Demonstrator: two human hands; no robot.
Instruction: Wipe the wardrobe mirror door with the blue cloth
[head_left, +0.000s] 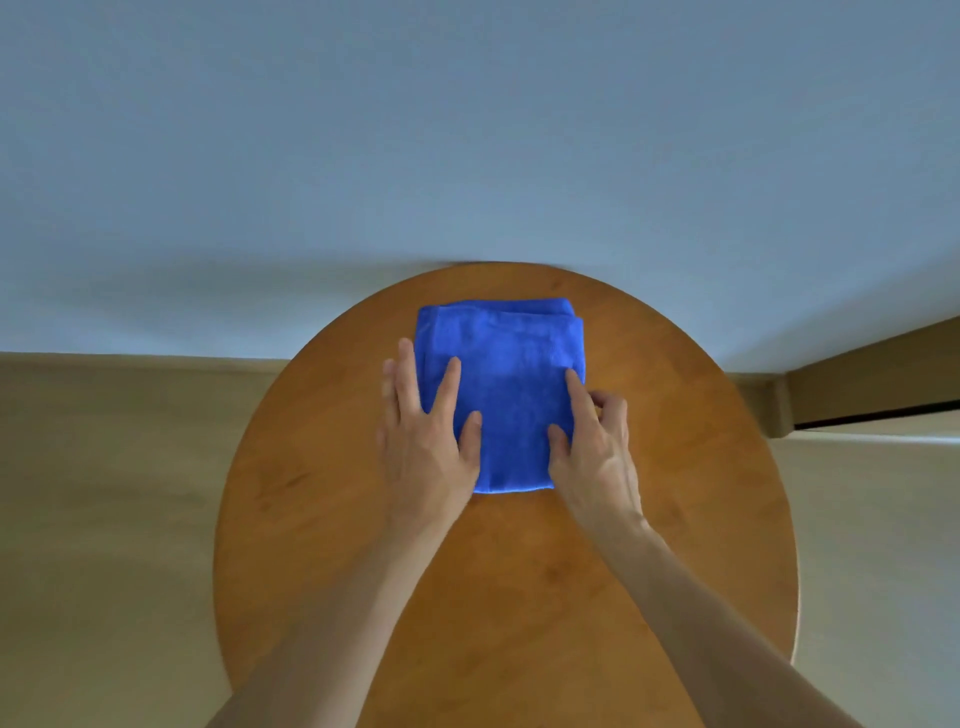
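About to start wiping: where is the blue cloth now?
In the head view, the blue cloth lies folded on the round wooden table, left hand on its left edge, right hand on its right.

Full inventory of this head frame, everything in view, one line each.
blue cloth: 1, blue, folded, flat on the table's far half
table: 1, brown wood, round, centre, against the wall
wall: 1, pale blue-grey, upper half
floor: 1, beige, both sides of the table
skirting: brown, foot of the wall
left hand: 1, flat, fingers straight over the cloth's left edge
right hand: 1, cloth's right edge, index and thumb on top, other fingers curled; grip unclear
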